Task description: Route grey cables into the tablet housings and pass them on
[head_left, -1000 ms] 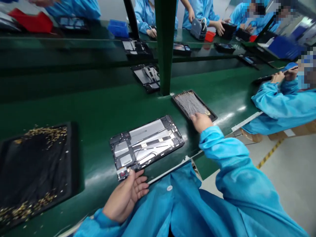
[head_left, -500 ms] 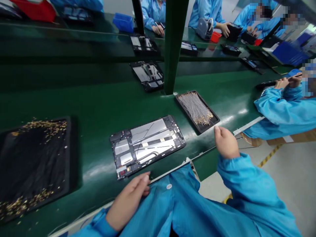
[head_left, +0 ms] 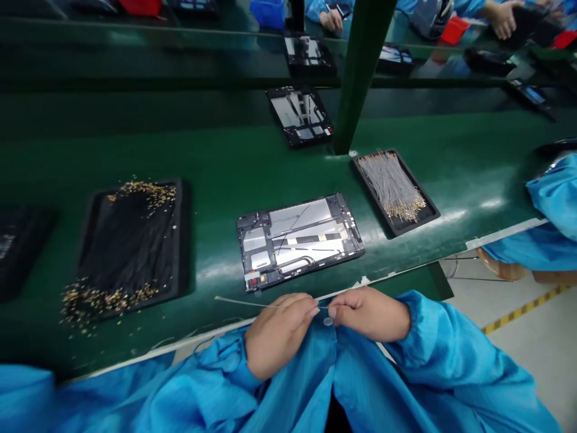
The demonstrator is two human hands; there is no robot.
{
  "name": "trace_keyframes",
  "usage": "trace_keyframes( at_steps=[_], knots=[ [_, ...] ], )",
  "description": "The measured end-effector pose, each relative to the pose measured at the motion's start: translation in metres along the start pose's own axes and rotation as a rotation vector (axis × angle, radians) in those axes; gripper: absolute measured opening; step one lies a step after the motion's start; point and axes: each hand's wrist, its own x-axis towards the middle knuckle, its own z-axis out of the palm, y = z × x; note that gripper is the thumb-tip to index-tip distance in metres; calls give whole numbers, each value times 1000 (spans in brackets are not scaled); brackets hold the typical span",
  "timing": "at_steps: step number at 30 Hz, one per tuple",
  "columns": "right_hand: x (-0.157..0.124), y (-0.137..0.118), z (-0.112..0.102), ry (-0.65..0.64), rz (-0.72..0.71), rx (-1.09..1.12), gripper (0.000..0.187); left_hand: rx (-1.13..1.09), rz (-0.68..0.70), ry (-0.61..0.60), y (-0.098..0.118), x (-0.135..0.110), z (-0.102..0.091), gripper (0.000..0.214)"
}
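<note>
Head view: both bare hands low at the bench's near edge, close together, nearly meeting. Left hand back uppermost, fingers closed over a thin wire; one length of it sticks out to the left above the green bench, another short bit spans the small gap between the hands. Right hand pinches that same wire between thumb and finger. Just beyond the hands, an opened tablet lies flat, untouched, silver panels and black strips showing, a dark fine line slanting across it. Right of it, a shallow black tray with a bundle of grey wires, gold-coloured ends toward the near side. Left, a larger black tray, dark crumpled lining inside, small gold-coloured bits heaped at its far and near ends, some spilled onto the bench. Farther back, a second opened tablet beside a green post. Across the bench, a co-worker's hand; at far right, another worker's blue sleeve.
</note>
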Motion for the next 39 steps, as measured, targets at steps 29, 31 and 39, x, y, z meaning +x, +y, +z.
trace_keyframes(
  at_steps=[29,31,39],
  knots=[
    [65,19,-12,1240,-269,511,30,549,105,329,0,71,26,23],
    [70,26,-5,1287,-374,403,27,552,95,308,0,71,26,23],
    [80,46,4,1277,-516,208,21,585,65,272,4,72,24,21]
  ],
)
